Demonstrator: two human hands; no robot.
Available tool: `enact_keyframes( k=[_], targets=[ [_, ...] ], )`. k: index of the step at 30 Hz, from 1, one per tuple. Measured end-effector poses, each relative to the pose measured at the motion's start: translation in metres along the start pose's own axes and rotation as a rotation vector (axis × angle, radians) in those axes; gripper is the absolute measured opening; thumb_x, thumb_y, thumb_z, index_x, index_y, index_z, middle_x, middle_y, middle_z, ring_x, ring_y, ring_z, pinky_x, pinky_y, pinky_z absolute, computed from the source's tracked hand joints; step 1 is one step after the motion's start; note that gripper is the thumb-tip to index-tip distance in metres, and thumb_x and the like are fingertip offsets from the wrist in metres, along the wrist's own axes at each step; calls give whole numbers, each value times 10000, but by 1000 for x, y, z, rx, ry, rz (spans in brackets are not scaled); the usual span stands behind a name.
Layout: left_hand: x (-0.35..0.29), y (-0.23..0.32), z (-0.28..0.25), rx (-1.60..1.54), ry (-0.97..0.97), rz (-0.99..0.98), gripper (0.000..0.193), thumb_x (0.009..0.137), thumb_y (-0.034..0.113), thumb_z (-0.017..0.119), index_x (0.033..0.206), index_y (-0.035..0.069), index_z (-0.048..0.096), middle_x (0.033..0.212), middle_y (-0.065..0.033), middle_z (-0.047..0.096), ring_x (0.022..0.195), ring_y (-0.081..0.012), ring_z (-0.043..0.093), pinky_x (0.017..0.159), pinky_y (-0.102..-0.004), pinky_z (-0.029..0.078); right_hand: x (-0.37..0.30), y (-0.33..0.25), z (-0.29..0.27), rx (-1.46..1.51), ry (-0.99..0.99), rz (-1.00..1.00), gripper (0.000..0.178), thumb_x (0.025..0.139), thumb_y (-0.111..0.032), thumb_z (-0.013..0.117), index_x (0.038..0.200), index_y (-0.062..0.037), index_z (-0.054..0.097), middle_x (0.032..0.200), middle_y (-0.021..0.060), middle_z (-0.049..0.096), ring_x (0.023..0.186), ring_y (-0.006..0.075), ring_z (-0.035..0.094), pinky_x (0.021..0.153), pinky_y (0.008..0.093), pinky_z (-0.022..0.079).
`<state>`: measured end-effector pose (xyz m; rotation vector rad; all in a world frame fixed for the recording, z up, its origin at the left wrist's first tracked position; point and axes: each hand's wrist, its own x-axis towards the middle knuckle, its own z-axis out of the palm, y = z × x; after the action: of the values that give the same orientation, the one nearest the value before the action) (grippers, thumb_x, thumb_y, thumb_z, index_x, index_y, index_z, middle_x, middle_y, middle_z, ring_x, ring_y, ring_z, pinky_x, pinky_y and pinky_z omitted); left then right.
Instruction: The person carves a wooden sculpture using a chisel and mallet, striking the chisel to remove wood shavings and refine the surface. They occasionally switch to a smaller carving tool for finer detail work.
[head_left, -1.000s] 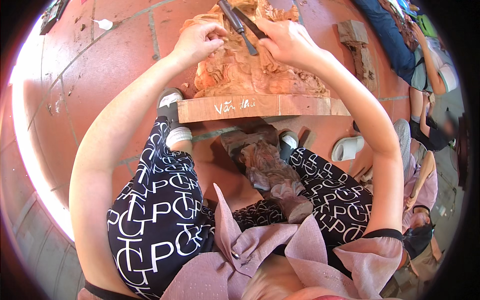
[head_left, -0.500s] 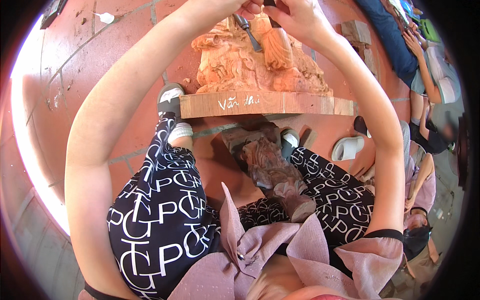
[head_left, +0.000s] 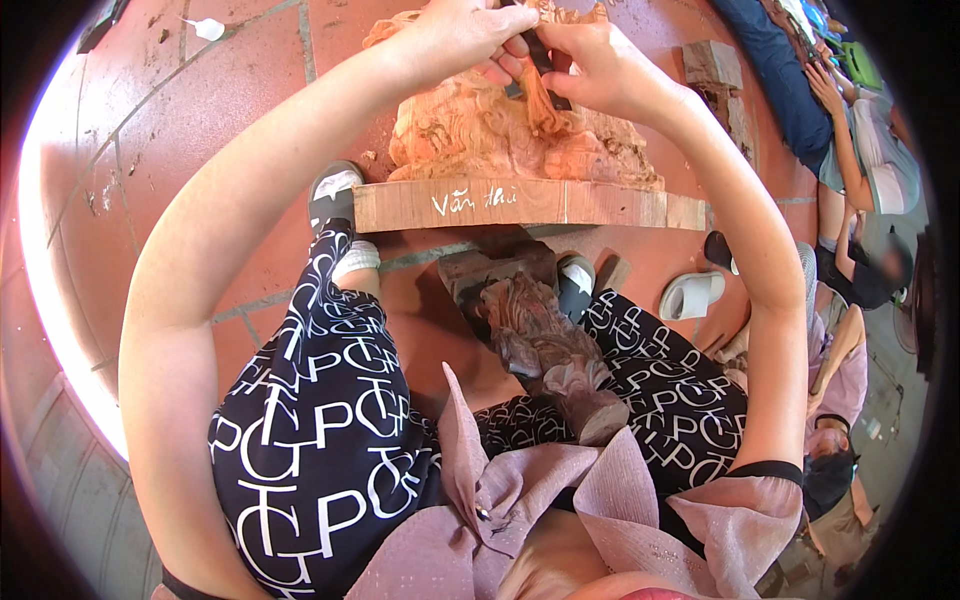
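A carved orange-brown wooden sculpture (head_left: 460, 130) stands in front of me on a thick wooden base (head_left: 590, 205) with white handwriting. Over its upper part both my hands meet around a dark, narrow wood chisel (head_left: 539, 50). My left hand (head_left: 480, 38) has its fingers curled around the chisel's upper part. Lower down, my right hand (head_left: 605, 62) is closed on it, thumb pressed along the tool. The fingers hide most of the chisel and where its edge touches the wood. A smaller dark carved wooden figure (head_left: 545, 335) lies tilted between my legs.
A white sandal (head_left: 690, 296) rests on the red tile floor (head_left: 240, 110) at the right. Wooden blocks (head_left: 712, 66) stand farther back. Several people sit along the right side, one in blue trousers (head_left: 775, 75). A small white bottle (head_left: 208, 29) lies at far left.
Both hands have moved down and nearer, onto the sculpture's upper part. The chisel blade that showed below them is now mostly covered by my fingers. The view has shifted slightly.
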<state>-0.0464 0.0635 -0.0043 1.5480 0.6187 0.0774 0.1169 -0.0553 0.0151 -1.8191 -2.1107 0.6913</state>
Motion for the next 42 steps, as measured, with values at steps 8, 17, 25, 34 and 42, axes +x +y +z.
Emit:
enact_keyframes(
  k=[8,17,25,34,42],
  targets=[
    [5,-16,-11,-187,138,78,327,925,275,494,909,-27,619,779,-124,659,667,-193,662,602,-305,554,19,-5,14,-145,170,22,211,791,-125,630,956,-10,568,781,196,635,742,371,642,655,432,504],
    [6,-25,-4,-231,125,5,308,919,263,520,894,-29,614,764,-123,642,658,-201,657,588,-318,558,17,3,20,-155,76,-22,318,765,-23,563,1081,-30,526,812,214,629,778,401,634,663,453,488],
    [8,-37,-5,-253,144,42,316,925,258,498,905,-33,618,768,-125,654,656,-192,654,582,-316,557,20,11,25,-163,153,-80,246,782,-48,609,1020,-26,551,785,179,628,762,338,632,670,412,479],
    [8,-27,-13,137,219,217,310,943,268,512,902,-25,605,768,-93,647,654,-161,630,605,-288,525,23,-6,19,-152,104,110,223,818,-140,596,1016,-45,561,883,225,647,868,414,638,723,485,507],
    [-11,35,-11,-79,169,443,151,944,134,590,1013,-1,583,776,-26,612,671,-73,570,577,-236,475,7,-5,-14,400,273,184,119,829,-32,679,947,-15,679,831,59,723,745,153,685,657,291,516]
  ],
)
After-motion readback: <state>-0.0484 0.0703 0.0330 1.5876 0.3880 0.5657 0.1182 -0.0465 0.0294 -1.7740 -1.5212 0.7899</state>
